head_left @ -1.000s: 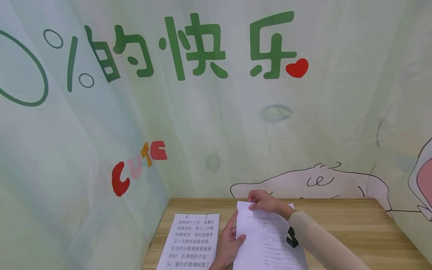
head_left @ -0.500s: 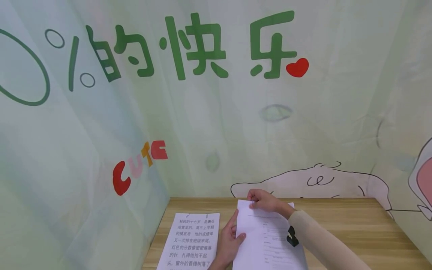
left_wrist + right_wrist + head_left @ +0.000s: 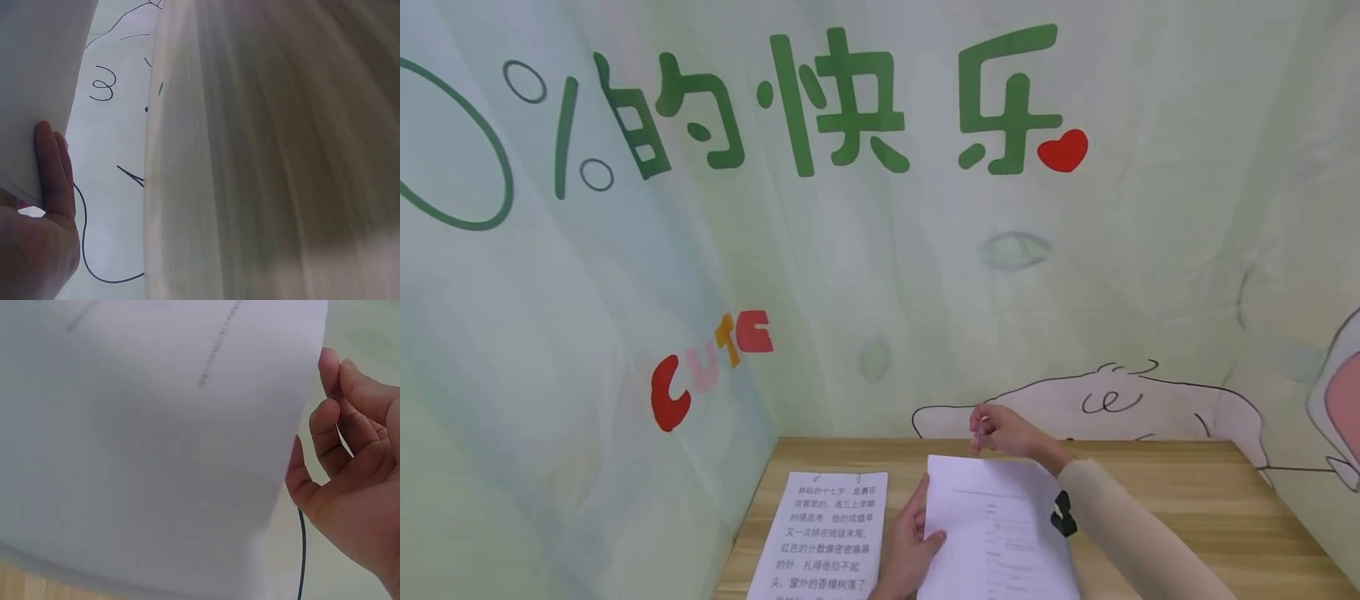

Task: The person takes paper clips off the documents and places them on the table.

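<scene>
A stack of printed white sheets stands raised in the head view. My left hand grips its left side, thumb on the front and fingers along the edge. In the left wrist view the left hand has its fingers against the sheets. Just above the stack's top edge, my right hand has bent fingers, apart from that edge. Seen from the right wrist, the right hand brings its thumb against the index finger beside the sheets. I make out nothing between those fingertips.
Left of the stack, a second set of sheets with large print lies on the wooden table, two paper clips at its top edge. A printed cloth backdrop rises behind and at the sides of the table.
My right hand has left the top edge of the sheets and moved up and slightly right. The stack's top edge sits a little lower; the left hand keeps its grip.
</scene>
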`<act>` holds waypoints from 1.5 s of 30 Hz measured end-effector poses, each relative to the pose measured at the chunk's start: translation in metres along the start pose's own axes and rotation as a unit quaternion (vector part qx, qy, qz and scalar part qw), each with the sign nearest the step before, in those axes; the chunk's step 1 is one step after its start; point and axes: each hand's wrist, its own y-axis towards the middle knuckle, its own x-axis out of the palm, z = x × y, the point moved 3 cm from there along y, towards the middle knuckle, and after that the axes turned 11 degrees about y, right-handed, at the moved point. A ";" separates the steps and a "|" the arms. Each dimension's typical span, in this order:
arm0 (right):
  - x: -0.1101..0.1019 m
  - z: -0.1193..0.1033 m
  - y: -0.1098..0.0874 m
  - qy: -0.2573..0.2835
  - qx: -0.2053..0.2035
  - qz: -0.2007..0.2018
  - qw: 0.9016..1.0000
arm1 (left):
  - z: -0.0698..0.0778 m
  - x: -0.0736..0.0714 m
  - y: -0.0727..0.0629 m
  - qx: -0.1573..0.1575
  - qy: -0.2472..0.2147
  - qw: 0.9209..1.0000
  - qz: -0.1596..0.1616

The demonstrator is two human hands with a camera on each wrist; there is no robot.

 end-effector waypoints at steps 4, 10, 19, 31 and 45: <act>-0.001 0.005 0.000 -0.004 0.006 0.012 1.000 | 0.000 -0.002 0.000 0.000 0.003 1.000 0.003; -0.003 0.010 -0.002 -0.038 0.004 0.056 0.998 | 0.000 -0.002 0.000 0.000 0.005 1.000 0.009; -0.008 0.009 -0.007 -0.047 0.003 0.077 0.996 | -0.002 -0.005 0.000 -0.009 0.000 1.000 0.009; -0.016 0.015 -0.014 -0.075 -0.021 0.060 0.995 | -0.002 -0.006 0.000 -0.021 -0.005 1.000 0.014; -0.028 0.026 -0.029 -0.080 0.018 0.067 0.994 | -0.006 -0.006 0.001 -0.030 -0.004 0.999 0.013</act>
